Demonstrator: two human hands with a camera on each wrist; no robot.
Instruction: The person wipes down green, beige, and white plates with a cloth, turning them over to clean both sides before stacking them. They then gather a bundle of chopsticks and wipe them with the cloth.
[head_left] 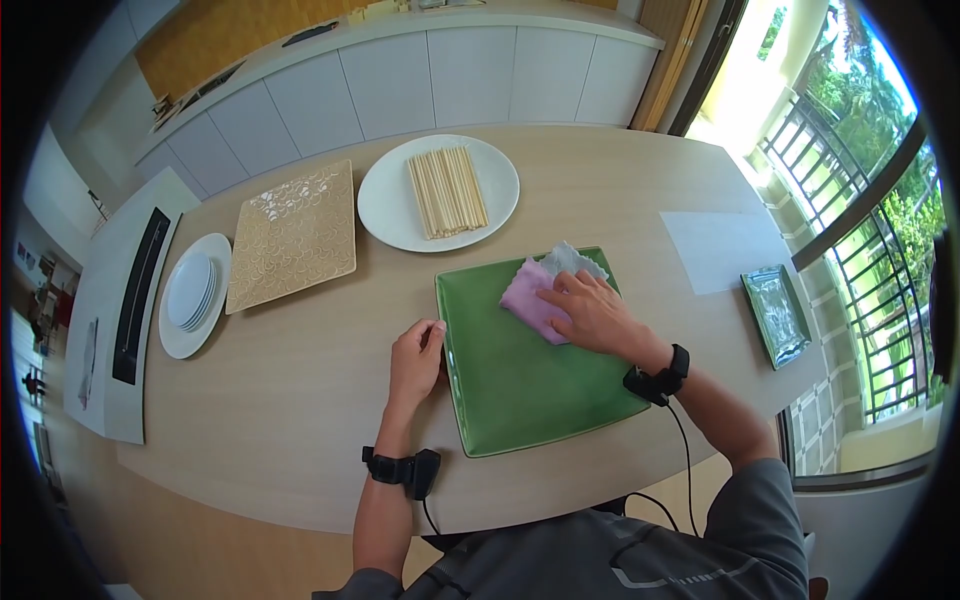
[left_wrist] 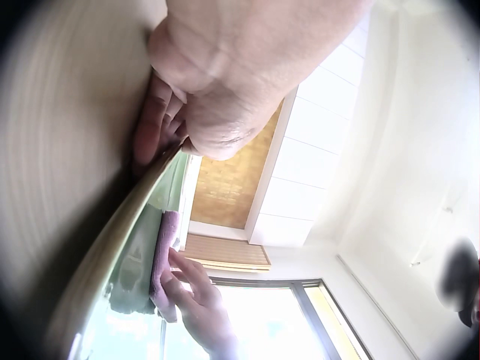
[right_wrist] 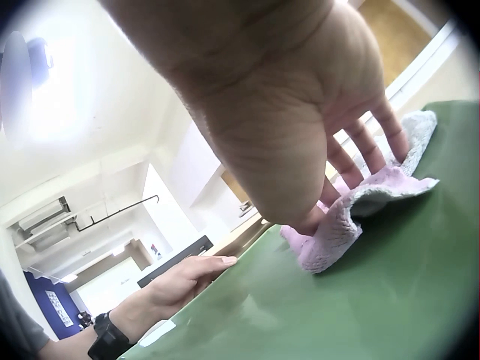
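A large square green plate [head_left: 530, 400] lies on the table before me. My left hand [head_left: 414, 366] holds its left rim, the thumb at the top edge and the fingers curled beneath, as the left wrist view shows. On the plate's far right part is a rumpled cloth [head_left: 527, 300], pink on one side and pale grey on the other. My right hand [head_left: 597, 314] presses the cloth against the plate with spread, mostly straight fingers. In the right wrist view the cloth [right_wrist: 330, 238] bunches up under the fingertips and thumb.
Beyond the plate, a white oval plate [head_left: 385, 205] bears a bundle of pale sticks [head_left: 448, 192]. To the left are a patterned beige square plate [head_left: 290, 240] and stacked white dishes [head_left: 190, 290]. A small green tray [head_left: 776, 318] and a translucent sheet [head_left: 722, 250] lie at right.
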